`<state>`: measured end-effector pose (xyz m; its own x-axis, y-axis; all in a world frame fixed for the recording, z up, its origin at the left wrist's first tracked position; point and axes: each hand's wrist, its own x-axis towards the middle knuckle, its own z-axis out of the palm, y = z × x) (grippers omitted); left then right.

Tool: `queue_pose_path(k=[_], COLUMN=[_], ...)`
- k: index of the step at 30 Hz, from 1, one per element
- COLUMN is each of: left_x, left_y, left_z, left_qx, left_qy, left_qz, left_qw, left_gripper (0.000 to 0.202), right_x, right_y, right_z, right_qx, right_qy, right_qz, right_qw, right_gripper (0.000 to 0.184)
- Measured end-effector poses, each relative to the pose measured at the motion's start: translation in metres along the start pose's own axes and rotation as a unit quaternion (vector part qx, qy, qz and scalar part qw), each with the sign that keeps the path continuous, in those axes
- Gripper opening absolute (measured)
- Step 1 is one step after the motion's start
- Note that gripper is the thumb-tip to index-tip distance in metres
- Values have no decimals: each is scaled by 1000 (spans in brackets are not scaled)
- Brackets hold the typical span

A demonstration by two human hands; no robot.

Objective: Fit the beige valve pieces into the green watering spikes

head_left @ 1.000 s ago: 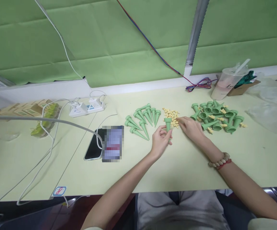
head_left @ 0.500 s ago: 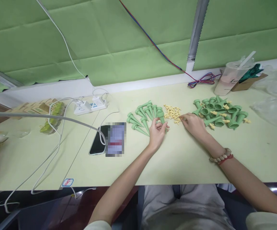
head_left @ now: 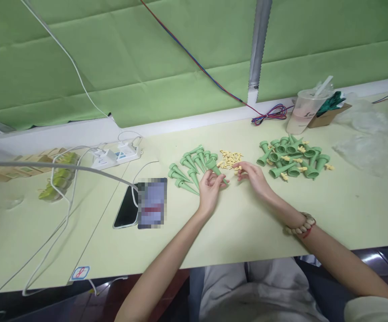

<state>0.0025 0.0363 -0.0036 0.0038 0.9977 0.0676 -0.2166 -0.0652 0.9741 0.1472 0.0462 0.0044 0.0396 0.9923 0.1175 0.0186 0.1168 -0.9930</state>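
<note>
My left hand (head_left: 210, 192) is closed around a green plastic watering spike (head_left: 215, 167), its wide round end up and its point slanting down to the right. Just across from it, my right hand (head_left: 256, 180) pinches a small yellow plastic valve piece (head_left: 237, 168) between thumb and fingertips. Between and behind the hands lies a pile of similar yellow pieces (head_left: 229, 157). Left of that, several green spikes (head_left: 187, 161) lie fanned out. To the right is a heap of green spikes (head_left: 283, 156), several with yellow pieces in or beside them.
Two phones, a dark one (head_left: 126, 208) and one with a blurred screen (head_left: 152, 203), lie at left. Behind them are a power strip (head_left: 116, 156) and loose white cables. A drink cup (head_left: 303, 114), a cardboard box (head_left: 328, 117) and plastic bags (head_left: 364, 152) stand at the back right.
My right hand has lifted away from the yellow pile with a yellow piece. The spike in my left hand has tilted, its wide end leaning left. The view has shifted slightly.
</note>
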Motion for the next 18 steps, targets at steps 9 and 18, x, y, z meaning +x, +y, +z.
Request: queue_pose_path(k=[9,18], left_x=[-3,0], left_y=[-3,0], left_z=[1,0], left_qx=[-22,-10], left_qy=[5,4], left_qz=[-50,-78], left_qw=[998,997], left_gripper=[41,37], right_x=[-7,-9], right_y=[-9,-13], right_z=[2,2], right_qx=[41,33], right_qy=[20,51], right_qz=[34,30], right_qw=[998,998], right_gripper=[46,36])
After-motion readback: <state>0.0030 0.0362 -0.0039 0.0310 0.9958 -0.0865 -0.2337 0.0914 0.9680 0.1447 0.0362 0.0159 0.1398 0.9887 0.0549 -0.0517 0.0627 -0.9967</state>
